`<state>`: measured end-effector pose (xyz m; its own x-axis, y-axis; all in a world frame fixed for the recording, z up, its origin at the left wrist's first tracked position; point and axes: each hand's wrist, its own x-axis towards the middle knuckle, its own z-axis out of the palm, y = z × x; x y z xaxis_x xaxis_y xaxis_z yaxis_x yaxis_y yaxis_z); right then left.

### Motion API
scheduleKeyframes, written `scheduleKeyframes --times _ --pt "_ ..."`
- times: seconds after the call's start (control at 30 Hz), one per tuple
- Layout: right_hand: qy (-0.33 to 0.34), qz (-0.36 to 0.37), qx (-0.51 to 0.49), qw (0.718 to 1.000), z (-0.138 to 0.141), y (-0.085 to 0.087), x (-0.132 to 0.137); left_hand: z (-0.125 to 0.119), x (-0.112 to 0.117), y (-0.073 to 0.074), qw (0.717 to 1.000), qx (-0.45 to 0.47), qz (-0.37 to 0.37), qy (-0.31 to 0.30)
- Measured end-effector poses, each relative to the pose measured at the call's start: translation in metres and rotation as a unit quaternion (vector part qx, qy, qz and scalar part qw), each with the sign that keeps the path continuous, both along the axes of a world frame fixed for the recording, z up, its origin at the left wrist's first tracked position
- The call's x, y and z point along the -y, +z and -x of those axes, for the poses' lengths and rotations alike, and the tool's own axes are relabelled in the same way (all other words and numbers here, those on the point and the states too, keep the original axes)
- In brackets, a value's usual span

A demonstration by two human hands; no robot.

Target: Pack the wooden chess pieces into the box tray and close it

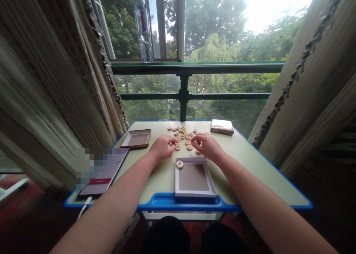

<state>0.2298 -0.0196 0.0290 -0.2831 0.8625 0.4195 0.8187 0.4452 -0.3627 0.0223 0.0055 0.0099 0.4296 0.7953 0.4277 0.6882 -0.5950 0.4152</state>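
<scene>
Wooden Chinese chess pieces (pixel 189 147) with red or dark characters lie scattered across the table's middle. At the left side of this group, my left hand (pixel 163 147) has its fingers curled round a piece that they partly cover. My right hand (pixel 206 145) is at the right side, thumb and fingers bent in on a piece that is mostly hidden. Close in front of me stands a shallow open box (pixel 195 193) with a white rim and brown bottom. One piece (pixel 180 164) with a dark character sits in its far left corner.
A box lid (pixel 136 147) lies at the far left, and a flat white box (pixel 222 125) at the far right. Near the left edge, a tablet (pixel 107 174) has a white cable (pixel 85 207) plugged in. A green railing (pixel 183 94) stands behind the table, with curtains on both sides.
</scene>
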Motion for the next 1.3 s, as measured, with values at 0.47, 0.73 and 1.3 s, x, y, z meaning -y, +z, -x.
scheduleKeyframes --times 0.47,0.73,1.3 --pt "0.034 0.013 0.004 0.999 0.006 -0.009 -0.006 -0.004 -0.003 -0.006 0.997 -0.069 -0.019 0.027" --pt "0.033 -0.002 0.010 0.999 0.006 -0.010 -0.004 -0.006 -0.004 -0.005 0.996 -0.076 0.031 0.042" --pt "0.059 -0.022 -0.037 0.997 0.006 -0.013 -0.004 -0.009 0.006 0.006 0.998 0.057 0.024 0.009"
